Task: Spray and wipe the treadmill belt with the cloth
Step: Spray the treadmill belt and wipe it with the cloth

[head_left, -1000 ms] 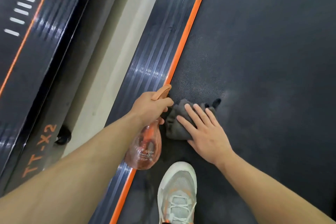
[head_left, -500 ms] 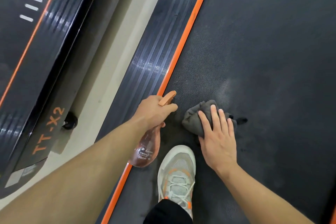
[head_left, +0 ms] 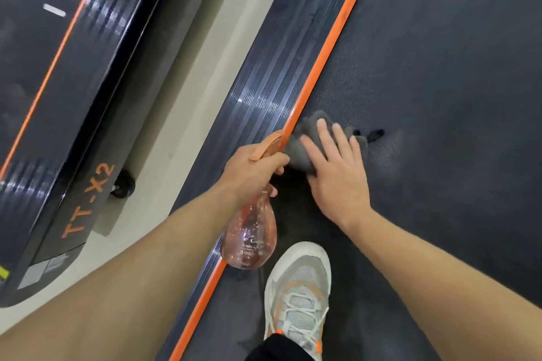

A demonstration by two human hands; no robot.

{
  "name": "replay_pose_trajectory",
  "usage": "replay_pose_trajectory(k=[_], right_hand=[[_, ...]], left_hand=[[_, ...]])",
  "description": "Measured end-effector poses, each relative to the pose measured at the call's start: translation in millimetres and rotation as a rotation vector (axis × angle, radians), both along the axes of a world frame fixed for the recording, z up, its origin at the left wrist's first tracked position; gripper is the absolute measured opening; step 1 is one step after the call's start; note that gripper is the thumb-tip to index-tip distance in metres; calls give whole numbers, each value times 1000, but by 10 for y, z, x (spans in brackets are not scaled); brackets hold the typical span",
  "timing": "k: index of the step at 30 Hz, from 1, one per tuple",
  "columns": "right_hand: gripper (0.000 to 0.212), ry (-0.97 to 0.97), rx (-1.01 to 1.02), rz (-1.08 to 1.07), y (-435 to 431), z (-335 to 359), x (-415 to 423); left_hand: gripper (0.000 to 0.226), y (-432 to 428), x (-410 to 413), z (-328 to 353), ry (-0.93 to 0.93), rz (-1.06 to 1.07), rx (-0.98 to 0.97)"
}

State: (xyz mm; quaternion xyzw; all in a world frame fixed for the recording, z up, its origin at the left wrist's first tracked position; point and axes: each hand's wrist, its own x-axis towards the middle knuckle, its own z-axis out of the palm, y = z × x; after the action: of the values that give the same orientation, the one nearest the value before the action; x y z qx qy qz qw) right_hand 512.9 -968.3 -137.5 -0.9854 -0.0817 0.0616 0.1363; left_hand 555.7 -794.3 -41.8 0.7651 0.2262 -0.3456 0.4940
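Observation:
The dark treadmill belt (head_left: 440,67) fills the right side of the head view. A crumpled grey cloth (head_left: 308,132) lies on it, right against the orange edge stripe (head_left: 331,35). My right hand (head_left: 337,173) presses flat on the cloth, fingers spread over it. My left hand (head_left: 252,170) grips the neck of a pink see-through spray bottle (head_left: 249,237) that hangs down over the stripe, its orange trigger head poking out above my knuckles. A faint damp patch (head_left: 387,149) shows on the belt just right of the cloth.
My grey and orange sneaker (head_left: 296,296) stands on the belt below the hands. The ribbed black side rail (head_left: 264,91) runs left of the stripe. Beyond a strip of pale floor (head_left: 187,97) stands a second treadmill (head_left: 58,97) marked TT-X2.
My right hand has slid the cloth forward and to the left, up against the orange stripe. The left hand with the bottle has stayed close beside it.

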Motion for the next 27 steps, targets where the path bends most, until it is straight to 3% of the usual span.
replay_pose_trajectory(k=[2,5,7,11,13,18,24,27], right_hand=[[74,24,-8,269,-48,-22,-323],[86,14,-86,522,-300,-97,-37],[85,3,-126,414,-430,-106,317],[67,15,-81,-88,-330,-51,568],[70,31,-55,-128,-302,-47,308],[80,66,-73,-26,-665,-18,-865],[89,195,-137,-396,-1186,138,-1638],[88,207,-132,-422,-1255,149,-1700]], left_hand=[[6,-6,28,52,14,11,-15],[9,-12,41,53,27,17,-26],[9,-12,55,40,31,0,-17],[4,-34,62,-71,36,-73,32],[6,-152,40,-85,35,-144,47],[42,-622,19,-21,26,-351,108],[26,-1132,62,-53,-2,-505,164],[27,-1399,97,-44,-21,-571,169]])
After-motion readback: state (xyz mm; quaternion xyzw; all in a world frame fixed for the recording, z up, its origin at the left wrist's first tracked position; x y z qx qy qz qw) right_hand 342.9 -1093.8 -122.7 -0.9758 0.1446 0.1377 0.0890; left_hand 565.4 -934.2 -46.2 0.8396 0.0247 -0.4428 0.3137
